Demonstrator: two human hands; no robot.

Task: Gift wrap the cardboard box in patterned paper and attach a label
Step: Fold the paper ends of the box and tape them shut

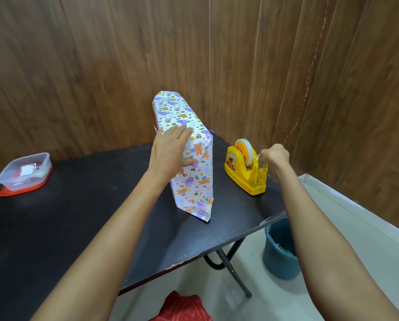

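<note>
The box (193, 186) is fully covered in white paper with small bears, elephants and rainbows. It stands upright on one narrow side, near the middle of the black bench (78, 216), with its long top edge running away from the camera. At the near end the paper makes a pointed fold that touches the bench.

The left grip (170, 149) lies on the upper near part of the box. Its fingers are straight and flat over the top edge, and the thumb presses on the near face. It is a wide, flat grip and it holds nothing.

Just beside the box, on its right, stands a yellow dispenser (242, 179) close to the right edge of the bench, apart from the box. A roll of tape (246, 149) sits in it. The right grip (274, 156) is above the cutter end of the dispenser, fingers curled narrow, and it pinches the clear end of the tape.

Far to the left on the bench is a clear tub (24, 172) with something red and white inside; it sits on a red lid (20, 192).

On the pale floor (379, 239), under the right corner of the bench, stands a blue bucket (279, 251). Behind all is a brown wood wall (101, 66), and a thin red cord (309, 72) hangs before it on the right.
</note>
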